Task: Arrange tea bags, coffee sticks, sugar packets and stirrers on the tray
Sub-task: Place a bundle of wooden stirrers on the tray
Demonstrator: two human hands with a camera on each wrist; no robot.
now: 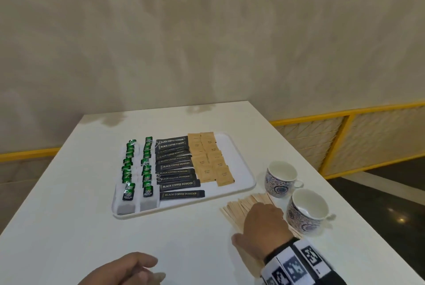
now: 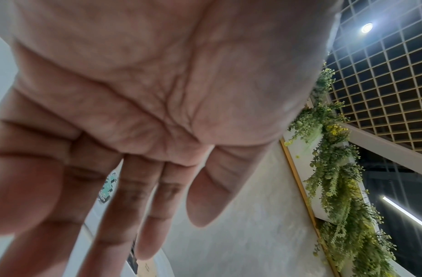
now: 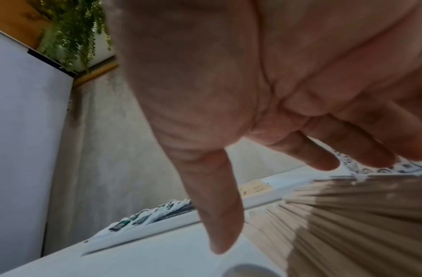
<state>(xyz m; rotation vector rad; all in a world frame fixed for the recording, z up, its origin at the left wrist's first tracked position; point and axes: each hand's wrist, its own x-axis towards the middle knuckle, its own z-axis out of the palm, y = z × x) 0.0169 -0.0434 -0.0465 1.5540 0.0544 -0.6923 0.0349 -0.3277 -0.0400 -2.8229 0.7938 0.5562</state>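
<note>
**A:** Head view puts you on the last item. The white tray [image 1: 243, 169] already carries two columns of green tea bags [image 1: 136, 169], a column of black coffee sticks [image 1: 176, 166] and two columns of tan sugar packets [image 1: 210, 159]. The wooden stirrers [image 1: 241, 207] are still off it, fanned out on the table [image 1: 69, 215] just beside the tray's near right corner and next to two patterned cups [image 1: 296, 195].

**B:** And where do your hands stand?

**A:** Your right hand [image 1: 262, 227] lies over the stirrer pile, palm down. The right wrist view shows the fingers [image 3: 323, 155] only loosely bent above the sticks, thumb pointing at the table, nothing pinched. Your left hand [image 1: 122, 271] hangs relaxed near the table's front edge, holding nothing; the left wrist view confirms a slack, bare palm.

**B:** So what does the next move ask of you?

**A:** I judge you need to gather the fan into one bundle, since the sticks are thin and lie flat, which makes them slippery to lift singly. The only bare strip of tray is along its right side, beside the sugar. Watch the nearer cup; it stands touching or nearly touching the pile's far edge.
</note>
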